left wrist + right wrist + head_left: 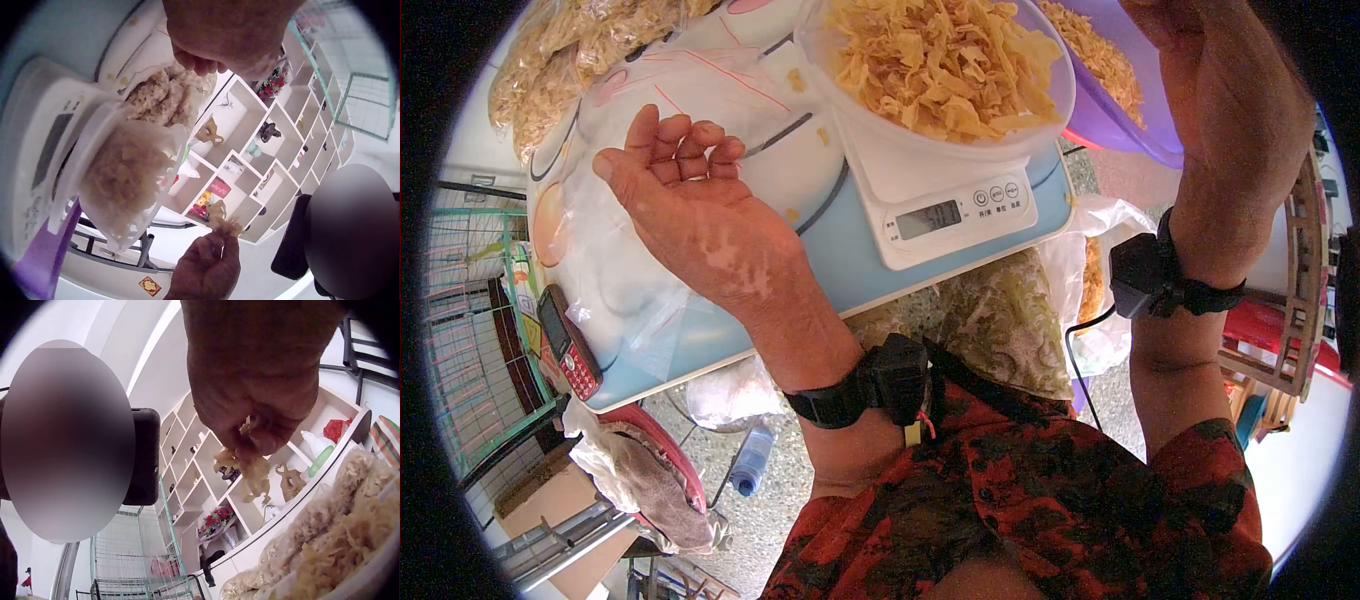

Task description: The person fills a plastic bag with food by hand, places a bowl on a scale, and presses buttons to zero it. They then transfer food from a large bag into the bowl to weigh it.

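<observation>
My right hand (259,419) pinches a small bunch of pale yellow dried flakes (256,478), held up in the air. The left wrist view shows the same hand (206,265) raised beyond the bowl; in the head view it is cut off at the top right. A translucent plastic bowl (1060,115) heaped with dried flakes (945,60) stands on a white digital kitchen scale (920,175) with a lit display. Left of the scale, my left hand (700,215) hovers palm up over clear plastic bags (600,240), fingers loosely bent, holding nothing.
A purple basin (1155,140) of similar flakes stands at the right. Filled bags of flakes (560,75) lie at the table's far left. A mobile phone (570,345) is at the left table edge. On the floor lies a plastic bottle (752,460). White shelving (250,162) lines the wall.
</observation>
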A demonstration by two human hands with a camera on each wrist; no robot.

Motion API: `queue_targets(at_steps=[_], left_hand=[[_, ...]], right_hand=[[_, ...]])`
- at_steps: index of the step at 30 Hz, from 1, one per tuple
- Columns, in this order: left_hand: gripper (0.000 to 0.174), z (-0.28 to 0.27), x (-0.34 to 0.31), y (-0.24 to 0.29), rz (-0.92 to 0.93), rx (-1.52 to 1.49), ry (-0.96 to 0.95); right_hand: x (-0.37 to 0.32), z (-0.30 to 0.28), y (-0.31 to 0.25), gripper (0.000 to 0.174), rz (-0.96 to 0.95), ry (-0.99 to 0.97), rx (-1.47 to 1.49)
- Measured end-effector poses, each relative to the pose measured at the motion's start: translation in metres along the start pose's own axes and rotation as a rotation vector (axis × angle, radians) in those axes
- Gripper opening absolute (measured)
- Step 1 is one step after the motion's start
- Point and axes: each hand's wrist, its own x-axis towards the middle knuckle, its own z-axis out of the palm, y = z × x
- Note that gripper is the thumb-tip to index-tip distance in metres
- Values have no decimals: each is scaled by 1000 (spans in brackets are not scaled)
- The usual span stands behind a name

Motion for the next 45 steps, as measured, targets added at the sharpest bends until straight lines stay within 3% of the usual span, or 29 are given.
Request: queue_targets(at_steps=[45], left_hand=[[51,-1,1,-1,23,-12,-5]], right_hand=[[-11,-4,2,17,17,8,-23]])
